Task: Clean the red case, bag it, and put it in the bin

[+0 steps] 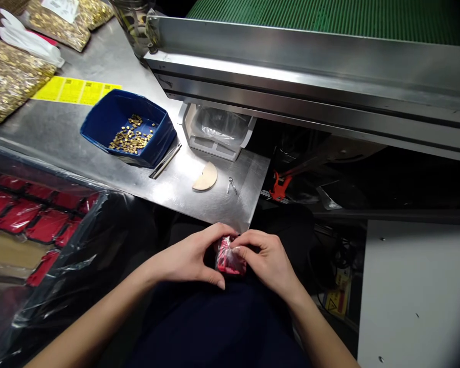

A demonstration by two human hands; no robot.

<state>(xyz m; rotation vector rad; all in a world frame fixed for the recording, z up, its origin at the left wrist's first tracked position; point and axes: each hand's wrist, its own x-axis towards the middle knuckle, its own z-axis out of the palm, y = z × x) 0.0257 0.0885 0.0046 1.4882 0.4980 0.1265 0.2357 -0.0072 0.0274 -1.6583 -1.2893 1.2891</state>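
A small red item in clear plastic wrap [230, 261] is held over my lap, close to the metal table's near corner. My left hand [199, 255] grips it from the left, thumb below and fingers above. On the other side my right hand [262, 255] pinches the clear plastic at its top between thumb and fingertips. What kind of item is inside the wrap I cannot make out. Beyond my hands, a half-round tan disc [205, 177] and a small pair of metal nippers or tweezers [232, 185] lie on the metal table [168, 191].
A blue bin [161, 138] holds small brass pieces; a pen-like tool [165, 161] lies beside it. Behind are a grey bin [214, 148] with clear bags and a green ribbed conveyor [329, 20]. Red wrapped items [21, 214] fill a plastic-lined box at left.
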